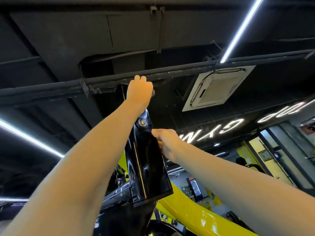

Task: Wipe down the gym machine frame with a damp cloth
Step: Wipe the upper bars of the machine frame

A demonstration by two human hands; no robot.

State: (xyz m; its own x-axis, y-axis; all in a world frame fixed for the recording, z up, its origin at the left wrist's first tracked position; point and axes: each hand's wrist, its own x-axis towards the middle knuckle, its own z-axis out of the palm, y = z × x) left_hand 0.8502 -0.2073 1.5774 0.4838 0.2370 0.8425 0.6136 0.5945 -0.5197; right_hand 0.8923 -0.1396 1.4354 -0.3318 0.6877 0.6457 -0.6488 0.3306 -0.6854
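I am looking steeply upward along a glossy black upright of the machine frame (146, 160), which has a bolt (142, 122) near its top. My left hand (139, 90) reaches to the upright's upper end, back of the hand toward me, fingers curled away out of sight. A small grey shiny bit (153, 92) shows at its right edge; cloth or bolt, I cannot tell. My right hand (166, 143) grips the upright's right edge lower down, thumb on the front face and fingers wrapped behind. No cloth is plainly visible.
A yellow frame beam (187, 212) slants below right, and a black tube (115, 195) joins the upright at lower left. Overhead are black ceiling pipes (170, 72), an air-conditioning cassette (216, 87) and light strips (242, 29).
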